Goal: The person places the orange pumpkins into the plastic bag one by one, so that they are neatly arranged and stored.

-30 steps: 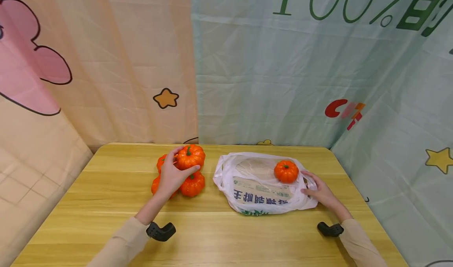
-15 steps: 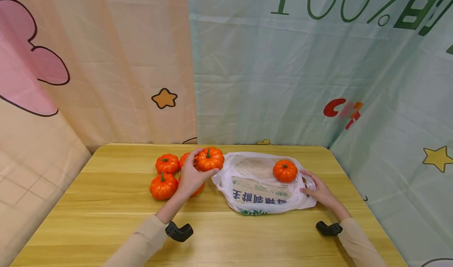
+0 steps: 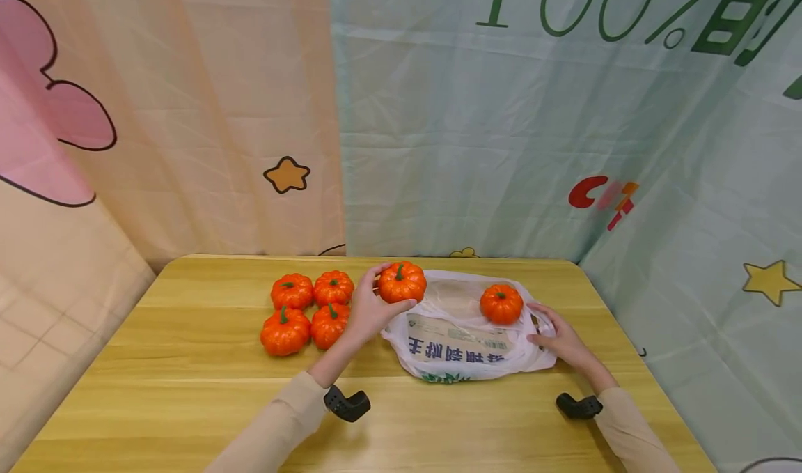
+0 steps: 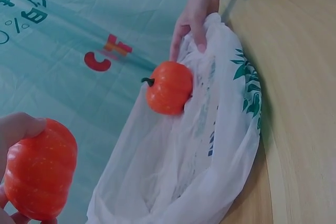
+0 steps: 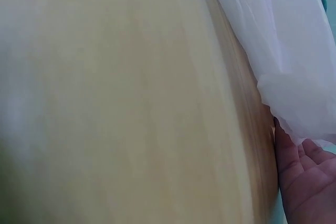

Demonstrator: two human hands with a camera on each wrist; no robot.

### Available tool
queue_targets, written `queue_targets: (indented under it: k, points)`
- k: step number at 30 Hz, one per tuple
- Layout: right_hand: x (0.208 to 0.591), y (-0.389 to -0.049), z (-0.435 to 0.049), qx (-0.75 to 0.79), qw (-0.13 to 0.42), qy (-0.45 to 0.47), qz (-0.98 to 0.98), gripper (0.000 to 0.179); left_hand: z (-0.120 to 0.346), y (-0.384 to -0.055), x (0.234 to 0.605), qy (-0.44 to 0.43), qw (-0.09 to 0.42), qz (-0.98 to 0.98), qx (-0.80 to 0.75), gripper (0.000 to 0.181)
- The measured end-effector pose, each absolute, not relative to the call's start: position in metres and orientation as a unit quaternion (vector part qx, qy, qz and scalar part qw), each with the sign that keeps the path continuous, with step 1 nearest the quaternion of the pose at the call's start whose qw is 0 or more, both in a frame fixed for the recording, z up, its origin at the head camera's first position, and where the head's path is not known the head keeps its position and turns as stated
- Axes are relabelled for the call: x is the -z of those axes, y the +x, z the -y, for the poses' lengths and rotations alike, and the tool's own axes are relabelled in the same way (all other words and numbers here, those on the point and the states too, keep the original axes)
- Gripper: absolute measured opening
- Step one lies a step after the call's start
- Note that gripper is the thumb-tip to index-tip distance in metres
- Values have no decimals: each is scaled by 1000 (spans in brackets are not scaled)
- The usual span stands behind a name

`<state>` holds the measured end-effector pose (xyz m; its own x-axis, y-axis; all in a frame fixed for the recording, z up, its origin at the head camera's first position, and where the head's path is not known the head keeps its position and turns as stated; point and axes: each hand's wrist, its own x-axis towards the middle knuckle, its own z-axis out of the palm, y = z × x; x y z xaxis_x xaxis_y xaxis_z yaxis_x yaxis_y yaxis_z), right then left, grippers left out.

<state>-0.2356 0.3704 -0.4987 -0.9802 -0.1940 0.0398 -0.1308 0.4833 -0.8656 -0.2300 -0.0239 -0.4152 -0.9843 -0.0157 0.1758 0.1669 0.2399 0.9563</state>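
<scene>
My left hand (image 3: 370, 313) holds a small orange pumpkin (image 3: 403, 283) between thumb and fingers, above the left end of a white plastic bag (image 3: 416, 363). The left wrist view shows the same pumpkin (image 4: 42, 171) in the fingers, to the side of the bag's opening. A second pumpkin (image 3: 501, 304), green-stemmed, sits toward the right of the bag, inside its mouth. At the bag's right end my right hand (image 3: 564, 338) pinches the edge. Seen from the right wrist, that hand (image 5: 312, 182) has its fingertips partly hidden by the bunched plastic.
Several more pumpkins (image 3: 285, 331) stand grouped on the wooden table (image 3: 156, 403), left of the bag. Printed cloth (image 3: 426, 145) hangs along the table's far edge and down the right side.
My left hand has carried its pumpkin rightward from over the group to the bag's left end, uncovering the pumpkins left behind. My right hand has kept its place on the bag.
</scene>
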Motion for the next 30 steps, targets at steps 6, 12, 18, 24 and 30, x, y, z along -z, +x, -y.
queue_targets:
  k: [6,12,18,24,30]
  points:
    - [498,-236,-370,502,37,-89,-860,66,5,-234,418,-63,60,786,612,74]
    - [497,-236,-371,504,39,-91,-858,67,-13,-236,423,-73,48,785,613,74]
    - [494,-236,-370,507,39,-89,-856,67,-27,-238,430,-82,35,780,619,75]
    - [491,-234,-367,508,32,-97,-855,66,-40,-239,436,-87,26,779,621,74]
    - [491,-234,-367,515,29,-100,-851,65,-53,-244,443,-103,26,786,609,74]
